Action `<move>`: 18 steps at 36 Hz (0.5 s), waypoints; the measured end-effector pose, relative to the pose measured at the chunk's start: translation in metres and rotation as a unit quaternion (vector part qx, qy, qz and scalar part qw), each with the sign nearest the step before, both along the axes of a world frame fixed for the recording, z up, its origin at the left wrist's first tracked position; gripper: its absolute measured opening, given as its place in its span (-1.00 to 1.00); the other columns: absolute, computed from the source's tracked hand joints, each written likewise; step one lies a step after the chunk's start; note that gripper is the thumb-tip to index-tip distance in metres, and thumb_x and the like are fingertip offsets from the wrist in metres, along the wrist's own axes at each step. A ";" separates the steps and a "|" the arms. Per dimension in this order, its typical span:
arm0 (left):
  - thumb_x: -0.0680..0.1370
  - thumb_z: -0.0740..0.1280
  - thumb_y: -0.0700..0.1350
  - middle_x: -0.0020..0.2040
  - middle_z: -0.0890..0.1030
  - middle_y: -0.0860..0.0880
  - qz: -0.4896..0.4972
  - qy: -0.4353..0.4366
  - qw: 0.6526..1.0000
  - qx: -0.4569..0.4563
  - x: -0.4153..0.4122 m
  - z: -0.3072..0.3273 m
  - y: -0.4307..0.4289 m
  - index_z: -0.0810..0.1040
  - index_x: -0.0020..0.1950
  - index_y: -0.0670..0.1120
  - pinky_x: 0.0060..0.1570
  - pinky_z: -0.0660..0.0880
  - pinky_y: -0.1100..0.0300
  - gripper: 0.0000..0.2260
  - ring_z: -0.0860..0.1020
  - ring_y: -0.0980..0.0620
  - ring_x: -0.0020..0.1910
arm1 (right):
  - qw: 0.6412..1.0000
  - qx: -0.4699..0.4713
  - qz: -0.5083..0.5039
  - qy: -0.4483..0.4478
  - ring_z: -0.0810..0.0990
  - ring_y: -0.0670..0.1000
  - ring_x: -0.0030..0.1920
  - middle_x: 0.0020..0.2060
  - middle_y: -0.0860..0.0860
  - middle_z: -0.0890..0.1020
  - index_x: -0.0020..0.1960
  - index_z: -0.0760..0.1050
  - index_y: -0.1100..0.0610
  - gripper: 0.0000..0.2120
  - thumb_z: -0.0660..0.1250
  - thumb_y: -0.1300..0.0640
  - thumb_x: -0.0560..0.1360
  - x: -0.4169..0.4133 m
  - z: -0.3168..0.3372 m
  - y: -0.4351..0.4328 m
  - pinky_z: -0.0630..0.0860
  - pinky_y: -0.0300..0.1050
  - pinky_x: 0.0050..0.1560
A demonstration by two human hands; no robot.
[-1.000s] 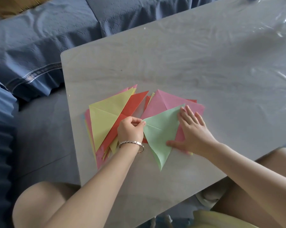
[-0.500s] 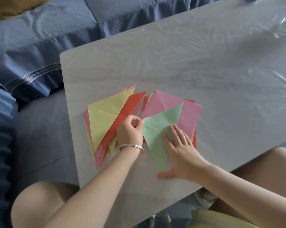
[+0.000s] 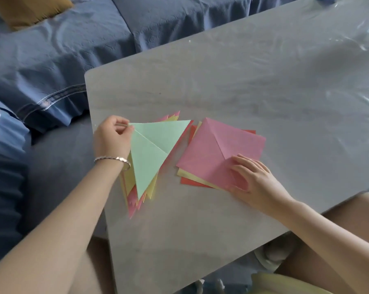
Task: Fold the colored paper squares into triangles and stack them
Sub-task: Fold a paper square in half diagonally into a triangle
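My left hand point(image 3: 112, 137) pinches the left corner of a folded green triangle point(image 3: 151, 153). The triangle lies over the stack of folded triangles point(image 3: 134, 200), whose pink and yellow tips stick out below it. To the right sits a pile of unfolded squares with a pink sheet point(image 3: 219, 153) on top and yellow and red sheets under it. My right hand point(image 3: 251, 177) rests on the near right corner of the pink sheet, fingers spread, with the corner lifted slightly against them.
The grey table point(image 3: 243, 85) is covered with clear plastic film that wrinkles at the far right. A blue sofa point(image 3: 52, 60) runs along the left and far sides. My bare knees show below the table's near edge.
My left hand carried the green triangle leftward onto the stack of folded triangles. My right hand left the green paper and moved right onto the pink square's near corner.
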State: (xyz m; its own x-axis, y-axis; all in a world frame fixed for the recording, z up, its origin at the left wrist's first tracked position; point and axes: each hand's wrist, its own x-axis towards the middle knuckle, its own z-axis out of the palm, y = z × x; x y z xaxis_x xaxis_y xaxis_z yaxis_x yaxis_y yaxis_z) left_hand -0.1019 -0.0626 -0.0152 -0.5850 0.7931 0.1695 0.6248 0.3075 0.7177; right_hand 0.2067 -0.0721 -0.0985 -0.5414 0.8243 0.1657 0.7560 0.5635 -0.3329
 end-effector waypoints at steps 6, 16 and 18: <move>0.46 0.37 -0.21 0.07 0.52 -0.26 -0.075 0.177 0.981 -0.025 0.026 -0.010 -0.002 0.50 0.19 -0.23 0.11 0.28 0.08 -0.68 0.43 -0.23 0.12 | 0.997 0.027 0.009 -0.068 0.55 0.18 0.19 0.18 0.14 0.57 0.10 0.59 0.19 -0.43 0.29 -0.24 0.31 0.002 0.007 -0.003 0.28 0.05 0.20; 0.53 0.27 -0.01 0.20 0.45 -0.16 -0.220 0.107 0.939 -0.242 0.113 -0.031 -0.003 0.33 0.36 -0.08 0.18 0.33 0.08 -0.58 0.40 -0.17 0.20 | 0.993 0.004 0.013 -0.113 0.53 0.15 0.21 0.21 0.14 0.55 0.14 0.58 0.17 -0.34 0.10 -0.32 0.38 0.003 0.008 -0.008 0.33 0.10 0.20; 0.52 0.27 -0.01 0.21 0.43 -0.17 -0.187 0.094 0.942 -0.261 0.117 -0.032 0.002 0.31 0.37 -0.08 0.17 0.35 0.05 -0.56 0.39 -0.19 0.20 | 0.994 0.000 0.011 -0.111 0.53 0.14 0.22 0.21 0.14 0.55 0.14 0.57 0.16 -0.34 0.10 -0.32 0.37 0.003 0.009 -0.008 0.32 0.10 0.21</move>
State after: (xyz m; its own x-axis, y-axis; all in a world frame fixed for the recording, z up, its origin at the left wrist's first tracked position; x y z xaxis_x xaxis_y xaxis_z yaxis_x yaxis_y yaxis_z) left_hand 0.0154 -0.0603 -0.0471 -0.2462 0.9420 -0.2282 0.8602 0.3208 0.3964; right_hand 0.2098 -0.0805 -0.0899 -0.5819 0.8123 0.0402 0.7989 0.5801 -0.1591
